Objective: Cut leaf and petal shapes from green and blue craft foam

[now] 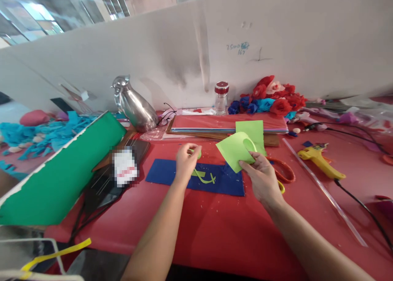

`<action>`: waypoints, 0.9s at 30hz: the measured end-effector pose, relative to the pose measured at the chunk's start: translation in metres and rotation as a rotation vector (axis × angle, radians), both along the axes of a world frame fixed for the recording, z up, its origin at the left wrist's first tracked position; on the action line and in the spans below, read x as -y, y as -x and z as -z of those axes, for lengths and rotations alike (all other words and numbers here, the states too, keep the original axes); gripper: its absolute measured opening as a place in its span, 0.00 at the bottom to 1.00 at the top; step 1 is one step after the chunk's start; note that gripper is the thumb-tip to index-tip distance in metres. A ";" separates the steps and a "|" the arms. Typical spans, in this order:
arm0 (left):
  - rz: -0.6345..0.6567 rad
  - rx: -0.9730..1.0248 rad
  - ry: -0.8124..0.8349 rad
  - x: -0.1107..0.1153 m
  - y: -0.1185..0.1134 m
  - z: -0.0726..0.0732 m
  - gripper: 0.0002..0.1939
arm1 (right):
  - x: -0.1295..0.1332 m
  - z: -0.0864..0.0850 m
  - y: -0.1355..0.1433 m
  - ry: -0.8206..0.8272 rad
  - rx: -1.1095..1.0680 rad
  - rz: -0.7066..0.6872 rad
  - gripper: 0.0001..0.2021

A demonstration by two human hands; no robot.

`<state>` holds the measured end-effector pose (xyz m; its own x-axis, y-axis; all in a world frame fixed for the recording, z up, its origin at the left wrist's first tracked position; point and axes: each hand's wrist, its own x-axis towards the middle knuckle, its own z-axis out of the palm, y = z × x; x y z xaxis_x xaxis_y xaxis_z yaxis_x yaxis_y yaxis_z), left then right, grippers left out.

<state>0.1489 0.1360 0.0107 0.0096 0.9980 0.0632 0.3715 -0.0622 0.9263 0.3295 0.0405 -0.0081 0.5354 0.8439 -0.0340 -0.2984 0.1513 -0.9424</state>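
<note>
My right hand [264, 180] pinches a light green sheet of paper [233, 152] by its right side, where a curved edge shows near the fingers. My left hand [185, 162] is closed at the fingertips on a small green paper piece [199, 153], mostly hidden by the fingers. Below both hands lies a dark blue sheet [162, 172] with thin curved green paper strips [205, 179] on it. Another light green sheet [254, 130] lies behind the one I hold. Scissors with orange handles [290, 175] lie beside my right hand, partly covered by it.
Behind stand a steel jug [138, 105], a red-lidded glass jar [221, 99], a paper stack [199, 123] and paper flowers [276, 99]. A yellow glue gun [322, 160] and a clear stick [327, 193] lie right. Left are a green board [64, 174] and blue scraps [66, 129].
</note>
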 end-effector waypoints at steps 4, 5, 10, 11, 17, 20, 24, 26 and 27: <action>0.397 0.385 0.365 0.032 -0.032 -0.001 0.16 | 0.000 0.002 0.008 0.028 0.087 -0.037 0.18; 0.406 0.416 0.372 0.037 -0.038 0.001 0.15 | 0.000 0.003 0.009 0.039 0.123 -0.064 0.17; 0.241 0.436 0.333 0.039 -0.045 0.008 0.06 | 0.003 -0.001 -0.025 0.236 0.721 -0.318 0.14; 0.211 0.428 0.340 0.037 -0.043 0.008 0.05 | 0.005 -0.003 -0.040 0.305 0.917 -0.340 0.13; 0.181 0.413 0.376 0.034 -0.039 0.003 0.06 | 0.018 -0.009 -0.113 0.626 1.458 -0.373 0.20; 0.220 0.467 0.437 0.039 -0.043 0.001 0.05 | 0.018 -0.013 -0.116 0.630 1.418 -0.461 0.18; 0.206 0.557 0.484 0.039 -0.044 -0.001 0.03 | 0.014 -0.023 -0.102 0.671 1.327 -0.415 0.20; 0.166 0.609 0.495 0.036 -0.041 -0.003 0.03 | 0.014 -0.025 -0.096 0.711 1.271 -0.302 0.21; 0.149 0.644 0.502 0.033 -0.039 -0.004 0.03 | 0.014 -0.024 -0.094 0.718 1.236 -0.252 0.21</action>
<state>0.1881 0.1028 0.0144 0.2584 0.8999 -0.3514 -0.2207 0.4091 0.8854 0.4238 0.0263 0.0159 0.3781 0.9183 -0.1173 0.7985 -0.3876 -0.4607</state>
